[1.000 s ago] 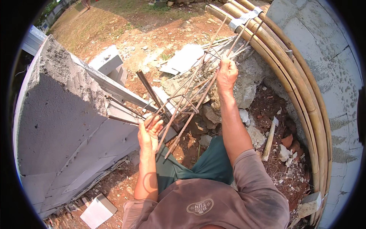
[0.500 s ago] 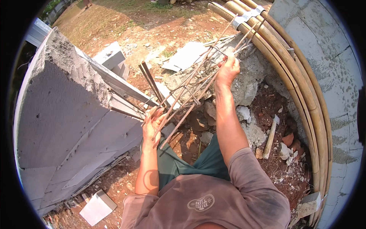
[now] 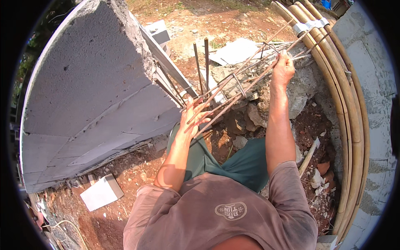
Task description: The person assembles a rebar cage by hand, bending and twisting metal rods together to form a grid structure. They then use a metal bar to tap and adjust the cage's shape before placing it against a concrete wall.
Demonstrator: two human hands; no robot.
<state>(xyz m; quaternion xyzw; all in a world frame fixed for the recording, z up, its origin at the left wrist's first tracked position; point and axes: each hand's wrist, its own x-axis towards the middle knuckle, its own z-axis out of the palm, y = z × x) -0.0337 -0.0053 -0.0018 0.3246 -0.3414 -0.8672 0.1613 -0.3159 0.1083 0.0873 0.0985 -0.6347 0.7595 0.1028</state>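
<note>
A long, narrow rebar cage (image 3: 239,84), made of thin rusty bars with wire stirrups, slants from my lap up toward the right. My right hand (image 3: 283,71) is closed around one of its bars at the far part. At its near end, my left hand (image 3: 192,118) holds the cage from below, fingers partly spread among the bar ends. Close by that hand, rusty rods (image 3: 167,85) stick out of the end of a grey block wall (image 3: 96,75). Two dark upright rods (image 3: 201,64) stand just beyond it.
Curved bamboo poles (image 3: 352,125), bound with a pale strap, run along another block wall (image 3: 377,112) on the right. Broken concrete (image 3: 298,98) lies under the cage. A pale slab (image 3: 235,52) is behind it. A loose block (image 3: 102,193) sits at lower left.
The view has swung, so most of the scene sits further right. My left fingers look more spread. My right hand keeps its grip on the cage.
</note>
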